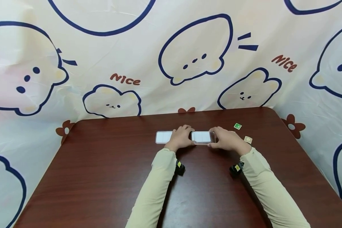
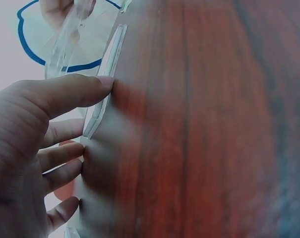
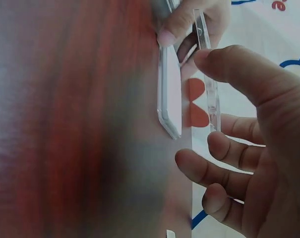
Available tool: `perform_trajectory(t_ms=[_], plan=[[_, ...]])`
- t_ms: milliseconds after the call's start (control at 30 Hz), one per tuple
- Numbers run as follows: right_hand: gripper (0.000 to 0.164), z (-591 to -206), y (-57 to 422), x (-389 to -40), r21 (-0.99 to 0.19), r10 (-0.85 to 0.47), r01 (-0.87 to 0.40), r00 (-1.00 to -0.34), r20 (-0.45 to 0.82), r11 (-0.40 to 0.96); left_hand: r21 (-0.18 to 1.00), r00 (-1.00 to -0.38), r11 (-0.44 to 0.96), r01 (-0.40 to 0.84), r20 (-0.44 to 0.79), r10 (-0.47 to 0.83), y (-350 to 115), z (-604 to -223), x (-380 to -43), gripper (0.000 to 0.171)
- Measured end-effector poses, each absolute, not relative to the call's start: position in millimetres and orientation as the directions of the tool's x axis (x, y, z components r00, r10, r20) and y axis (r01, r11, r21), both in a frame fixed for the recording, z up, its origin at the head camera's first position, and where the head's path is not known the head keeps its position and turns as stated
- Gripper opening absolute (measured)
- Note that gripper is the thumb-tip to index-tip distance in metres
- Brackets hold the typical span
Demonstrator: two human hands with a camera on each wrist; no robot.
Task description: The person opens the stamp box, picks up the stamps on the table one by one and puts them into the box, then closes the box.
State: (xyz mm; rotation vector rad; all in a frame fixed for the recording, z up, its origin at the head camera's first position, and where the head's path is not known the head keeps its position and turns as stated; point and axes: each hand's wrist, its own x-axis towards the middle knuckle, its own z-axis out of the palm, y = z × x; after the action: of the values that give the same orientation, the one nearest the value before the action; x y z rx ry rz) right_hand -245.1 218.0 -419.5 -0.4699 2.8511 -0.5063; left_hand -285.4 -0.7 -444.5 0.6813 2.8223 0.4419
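Observation:
A flat white case with clear edges (image 1: 202, 136) lies on the table between the two hands. My left hand (image 1: 181, 138) holds its left end, thumb on the near edge and index finger on the far one. Just above the case, my right hand (image 1: 228, 139) pinches a clear plastic cover (image 3: 212, 94) between thumb and fingers. In the right wrist view a gap shows between the cover and the white case (image 3: 172, 94). The left wrist view shows the cover (image 2: 65, 44) tilted over the case. Parts of the case are hidden by the left hand.
A second white panel with clear edges (image 1: 163, 137) lies left of the left hand. A small green tile (image 1: 237, 126) and a beige tile (image 1: 248, 139) lie beyond and beside the right hand. The brown table (image 1: 102, 177) meets a patterned cloth (image 1: 148, 63) at its back edge.

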Motion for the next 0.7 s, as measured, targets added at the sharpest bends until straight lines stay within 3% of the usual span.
perform_trajectory(t_ms=[333,700], plan=[[0.062,-426,218,-218,-0.418,-0.398,-0.313,-0.908,-0.132,0.853,0.334,-0.868,0.845,0.419,-0.126,0.48,-3,-444,-287,0.06],[0.058,-435,216,-193,-0.387,-0.432,-0.359,-0.894,-0.118,0.849,0.339,-0.869,0.844,0.415,-0.128,0.478,-2,-443,-287,0.06]])
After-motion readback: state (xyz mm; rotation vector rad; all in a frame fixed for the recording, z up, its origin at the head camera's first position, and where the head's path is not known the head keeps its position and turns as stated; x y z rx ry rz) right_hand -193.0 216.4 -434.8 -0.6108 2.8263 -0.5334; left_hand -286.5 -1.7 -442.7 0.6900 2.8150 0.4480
